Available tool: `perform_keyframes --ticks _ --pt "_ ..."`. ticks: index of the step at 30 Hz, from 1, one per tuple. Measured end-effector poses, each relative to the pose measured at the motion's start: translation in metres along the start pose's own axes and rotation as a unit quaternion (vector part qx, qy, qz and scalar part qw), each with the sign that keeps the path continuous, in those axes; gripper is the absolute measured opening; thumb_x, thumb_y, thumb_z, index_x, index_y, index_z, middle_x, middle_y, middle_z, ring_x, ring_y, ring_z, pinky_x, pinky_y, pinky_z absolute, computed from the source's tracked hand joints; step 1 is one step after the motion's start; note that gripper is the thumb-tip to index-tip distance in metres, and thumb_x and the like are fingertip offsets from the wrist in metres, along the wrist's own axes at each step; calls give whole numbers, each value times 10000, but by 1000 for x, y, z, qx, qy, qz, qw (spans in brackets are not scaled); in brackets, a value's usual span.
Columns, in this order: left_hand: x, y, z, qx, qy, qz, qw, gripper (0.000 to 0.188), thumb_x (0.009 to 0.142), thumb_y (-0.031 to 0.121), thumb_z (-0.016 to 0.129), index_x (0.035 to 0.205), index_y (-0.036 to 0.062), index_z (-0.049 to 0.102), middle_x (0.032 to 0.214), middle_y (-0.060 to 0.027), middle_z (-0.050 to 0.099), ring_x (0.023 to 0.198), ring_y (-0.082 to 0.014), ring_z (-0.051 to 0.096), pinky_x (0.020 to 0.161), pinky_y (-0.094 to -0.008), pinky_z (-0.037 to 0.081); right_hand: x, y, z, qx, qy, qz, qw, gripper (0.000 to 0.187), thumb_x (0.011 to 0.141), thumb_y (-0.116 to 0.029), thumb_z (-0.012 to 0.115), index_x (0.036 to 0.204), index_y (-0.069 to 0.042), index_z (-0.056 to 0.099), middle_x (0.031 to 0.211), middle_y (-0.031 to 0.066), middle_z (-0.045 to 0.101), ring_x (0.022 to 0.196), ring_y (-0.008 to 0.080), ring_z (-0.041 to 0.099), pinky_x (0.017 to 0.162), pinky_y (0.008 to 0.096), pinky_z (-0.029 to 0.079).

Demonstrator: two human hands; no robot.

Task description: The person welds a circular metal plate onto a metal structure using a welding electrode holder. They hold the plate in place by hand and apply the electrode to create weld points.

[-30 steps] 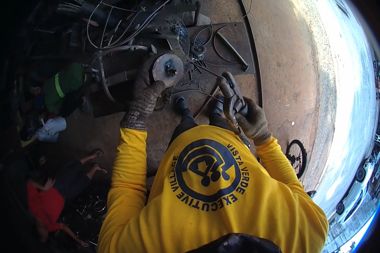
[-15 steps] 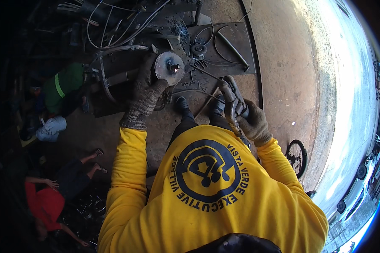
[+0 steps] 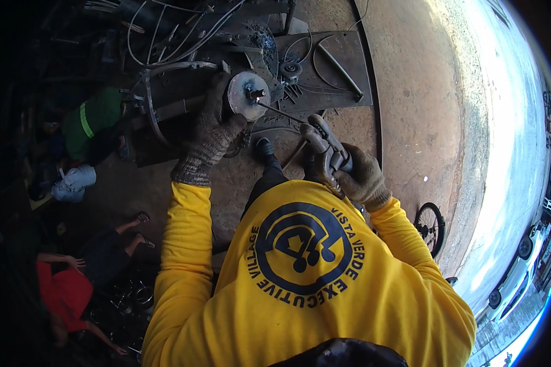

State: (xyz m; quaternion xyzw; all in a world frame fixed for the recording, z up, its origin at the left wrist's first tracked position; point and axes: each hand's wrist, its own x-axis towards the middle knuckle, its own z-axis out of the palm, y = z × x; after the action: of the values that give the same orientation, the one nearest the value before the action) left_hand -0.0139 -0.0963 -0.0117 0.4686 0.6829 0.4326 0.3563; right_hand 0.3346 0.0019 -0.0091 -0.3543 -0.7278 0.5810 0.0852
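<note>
My left hand (image 3: 209, 137), in a brown knitted glove, is closed on the near left edge of a round grey metal disc (image 3: 239, 101). A short dark stub (image 3: 258, 94) stands up from the disc's middle. My right hand (image 3: 364, 177), also gloved, grips a worn welding electrode holder (image 3: 324, 147). From its jaws a thin welding rod (image 3: 281, 112) runs left to the base of the stub, where a small bright spot shows. Whether the rod's tip touches the metal, I cannot tell. The glove hides part of the holder's handle.
A dark metal worktable (image 3: 349, 55) carries a small round wheel part (image 3: 290, 70), a metal tube (image 3: 340, 70) and several thin rods. A curved metal frame (image 3: 150, 110) is beside my left hand. People in green (image 3: 95, 125) and red (image 3: 67, 300) are at left. A bicycle wheel (image 3: 430, 231) stands at right.
My right hand has moved left with the electrode holder, bringing the rod's tip from right of the disc to the stub's base. The disc has shifted slightly right in view.
</note>
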Motion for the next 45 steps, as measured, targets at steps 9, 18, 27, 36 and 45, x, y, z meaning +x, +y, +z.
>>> perform_keyframes --ticks 9,18,27,36,45 --pt "-1 -7 6 -68 9 13 998 845 871 136 748 1565 51 275 1595 -184 309 1474 -313 322 1208 -409 277 -3 -2 1 -6 2 -6 1000 702 842 -374 815 1365 3 538 1123 186 714 1040 280 712 909 347 546" --pt "5 9 11 -92 16 -17 995 864 852 138 764 1558 34 277 1570 -186 348 1456 -288 347 1195 -396 306 -5 1 1 11 21 -7 1000 699 835 -365 817 1360 6 541 1109 185 716 1037 281 714 904 349 545" --pt "4 13 9 -40 14 0 999 893 856 246 794 1556 32 282 1580 -186 341 1465 -294 338 1206 -401 278 8 0 5 -2 4 5 1000 650 830 -323 808 1343 -14 555 1082 180 722 1007 292 722 879 352 553" --pt "-1 1 5 -15 4 -3 1000 912 878 345 780 1562 28 266 1605 -205 294 1499 -322 276 1224 -417 231 13 3 6 0 8 -15 1000 629 826 -331 803 1322 -25 566 1045 175 727 969 298 732 852 360 563" --pt "-1 -4 6 21 16 11 1000 929 867 378 788 1569 57 272 1603 -217 292 1508 -347 259 1221 -430 240 15 -5 9 -6 5 -8 1000 617 829 -296 787 1332 -22 558 1049 175 728 967 292 731 859 358 562"
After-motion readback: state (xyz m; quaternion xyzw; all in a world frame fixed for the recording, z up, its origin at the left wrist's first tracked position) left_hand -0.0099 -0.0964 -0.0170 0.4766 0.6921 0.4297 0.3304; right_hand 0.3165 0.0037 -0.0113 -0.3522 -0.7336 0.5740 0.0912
